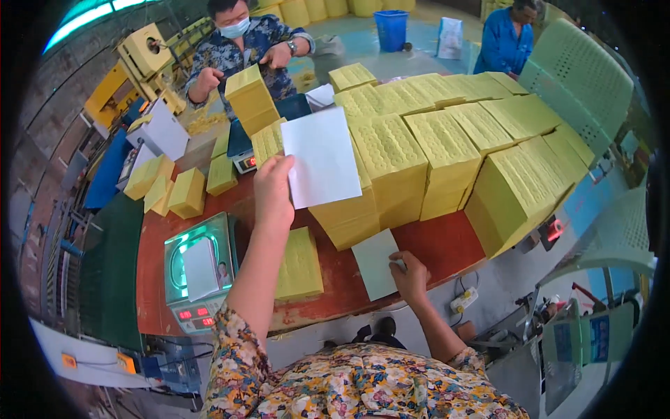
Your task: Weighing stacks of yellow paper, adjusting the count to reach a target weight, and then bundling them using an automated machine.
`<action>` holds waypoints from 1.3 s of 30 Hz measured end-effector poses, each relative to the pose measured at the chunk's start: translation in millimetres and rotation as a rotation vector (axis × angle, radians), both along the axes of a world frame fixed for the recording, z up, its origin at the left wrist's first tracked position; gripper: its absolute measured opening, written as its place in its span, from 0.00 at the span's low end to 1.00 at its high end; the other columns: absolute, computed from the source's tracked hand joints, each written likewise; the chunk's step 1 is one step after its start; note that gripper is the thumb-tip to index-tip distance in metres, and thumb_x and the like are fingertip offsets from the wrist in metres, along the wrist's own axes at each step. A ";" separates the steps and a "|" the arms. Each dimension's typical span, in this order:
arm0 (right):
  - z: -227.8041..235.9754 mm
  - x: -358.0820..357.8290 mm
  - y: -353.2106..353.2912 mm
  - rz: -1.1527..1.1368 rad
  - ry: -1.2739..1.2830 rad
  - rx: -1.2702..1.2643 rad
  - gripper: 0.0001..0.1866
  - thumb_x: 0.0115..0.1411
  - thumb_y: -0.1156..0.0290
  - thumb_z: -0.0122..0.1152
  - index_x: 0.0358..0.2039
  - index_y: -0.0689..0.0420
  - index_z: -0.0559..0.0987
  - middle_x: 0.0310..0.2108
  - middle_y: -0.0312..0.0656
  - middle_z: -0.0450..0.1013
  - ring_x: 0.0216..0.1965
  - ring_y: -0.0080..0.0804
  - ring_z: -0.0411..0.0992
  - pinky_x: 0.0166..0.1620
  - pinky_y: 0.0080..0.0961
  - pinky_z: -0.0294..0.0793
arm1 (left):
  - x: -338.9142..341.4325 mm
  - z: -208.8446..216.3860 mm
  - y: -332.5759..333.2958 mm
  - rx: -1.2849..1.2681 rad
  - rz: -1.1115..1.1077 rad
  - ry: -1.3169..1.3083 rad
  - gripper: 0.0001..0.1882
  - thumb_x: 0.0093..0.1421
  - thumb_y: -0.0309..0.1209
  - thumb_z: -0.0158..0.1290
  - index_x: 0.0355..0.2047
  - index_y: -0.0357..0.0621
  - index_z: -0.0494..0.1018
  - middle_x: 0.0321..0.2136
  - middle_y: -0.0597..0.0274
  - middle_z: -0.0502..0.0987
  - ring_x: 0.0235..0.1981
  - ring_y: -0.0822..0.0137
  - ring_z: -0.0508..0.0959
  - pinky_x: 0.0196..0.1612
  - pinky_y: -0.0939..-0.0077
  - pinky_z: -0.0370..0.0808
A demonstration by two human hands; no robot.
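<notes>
My left hand (274, 192) is raised over the table, pinching the left edge of a flat white sheet (324, 160). The sheet hides part of the yellow embossed paper stacks behind it. Close to the table's front edge, my right hand (410, 276) has its fingers curled at the right edge of a pale sheet (375, 269). Beside my left forearm is a low yellow paper stack (300, 265), partly covered by the arm. A digital scale (199, 258) with a lit red display stands to the left, and a whitish sheet (201, 269) lies on its pan.
Tall yellow paper stacks (391, 150) fill the table's right side. Small yellow stacks (188, 192) lie at the left. Across the red table (335, 300), a masked co-worker (244, 49) reaches toward a stack on a second scale. Another person in blue (506, 38) is at the back right.
</notes>
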State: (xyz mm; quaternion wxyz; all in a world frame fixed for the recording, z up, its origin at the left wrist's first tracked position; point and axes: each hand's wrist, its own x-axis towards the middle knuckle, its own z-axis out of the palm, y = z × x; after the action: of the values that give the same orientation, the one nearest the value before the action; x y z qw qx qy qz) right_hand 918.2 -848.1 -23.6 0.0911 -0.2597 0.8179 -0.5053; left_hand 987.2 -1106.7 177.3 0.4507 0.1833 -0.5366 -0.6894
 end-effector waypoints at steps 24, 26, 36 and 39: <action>-10.9 -63.0 30.4 0.392 0.112 -0.260 0.08 0.55 0.80 0.61 0.37 0.59 0.79 0.34 0.49 0.76 0.35 0.47 0.77 0.38 0.36 0.77 | -68.1 -34.1 13.6 -0.435 0.415 -0.696 0.10 0.54 0.29 0.54 0.25 0.36 0.66 0.24 0.58 0.70 0.27 0.64 0.70 0.34 0.67 0.68; -12.0 -64.1 31.0 0.392 0.091 -0.253 0.08 0.55 0.79 0.61 0.37 0.58 0.79 0.34 0.48 0.76 0.36 0.46 0.78 0.38 0.34 0.77 | -70.3 -31.0 15.1 -0.579 0.478 -0.783 0.11 0.55 0.30 0.54 0.25 0.36 0.66 0.25 0.55 0.71 0.27 0.60 0.70 0.34 0.64 0.69; -14.0 -68.4 34.2 0.391 0.099 -0.202 0.11 0.55 0.80 0.60 0.40 0.57 0.78 0.36 0.49 0.76 0.38 0.45 0.78 0.40 0.34 0.76 | -83.5 12.5 36.2 -1.126 0.528 -0.767 0.26 0.59 0.25 0.49 0.59 0.39 0.66 0.66 0.40 0.55 0.67 0.44 0.55 0.67 0.57 0.56; -15.5 -66.7 28.2 0.354 0.092 -0.266 0.17 0.56 0.78 0.60 0.47 0.55 0.76 0.38 0.49 0.77 0.40 0.47 0.78 0.43 0.37 0.75 | -103.1 22.9 25.9 -1.280 0.374 -0.843 0.25 0.59 0.25 0.48 0.59 0.39 0.67 0.64 0.41 0.58 0.66 0.44 0.58 0.66 0.53 0.57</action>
State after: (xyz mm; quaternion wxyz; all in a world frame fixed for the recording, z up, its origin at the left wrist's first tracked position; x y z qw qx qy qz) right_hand 851.5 -819.8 -39.1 0.1057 -0.4316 0.6891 -0.5725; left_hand 884.1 -1080.8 200.1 0.3358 0.2213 -0.9150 -0.0318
